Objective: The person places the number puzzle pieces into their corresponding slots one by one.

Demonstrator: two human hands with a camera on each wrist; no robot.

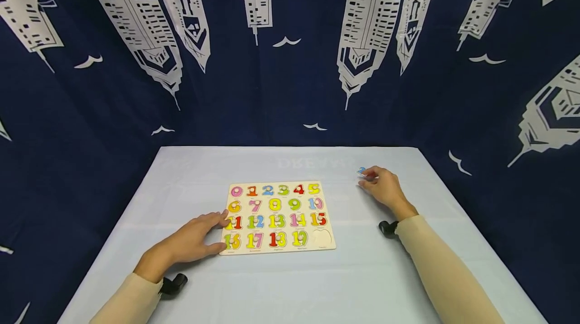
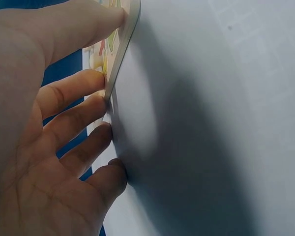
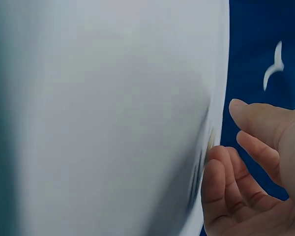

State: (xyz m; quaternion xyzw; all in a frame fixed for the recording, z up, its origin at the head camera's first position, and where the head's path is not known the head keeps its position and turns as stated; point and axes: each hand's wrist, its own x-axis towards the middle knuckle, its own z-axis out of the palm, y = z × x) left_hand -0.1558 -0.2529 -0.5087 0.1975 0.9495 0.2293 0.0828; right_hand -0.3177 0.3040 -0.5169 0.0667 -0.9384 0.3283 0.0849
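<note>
A pale wooden number puzzle board [image 1: 268,213] lies on the table, with colourful numbers in rows and a bare recess at its lower right corner. My left hand [image 1: 195,237] rests at the board's left edge, fingers loosely spread. In the left wrist view its thumb [image 2: 96,22] touches the board while the other fingers line its side. Off to the right, my right hand [image 1: 382,188] is over a small blue number piece [image 1: 361,170], partly hidden by the fingers. The right wrist view shows the thumb [image 3: 246,114] apart from the fingertips, which are right beside the piece.
A white cloth covers the table [image 1: 290,289]. Behind and around it hangs dark blue fabric [image 1: 258,97] printed with white buildings and birds. Black wrist cameras sit under the left wrist [image 1: 174,284] and the right wrist [image 1: 387,229].
</note>
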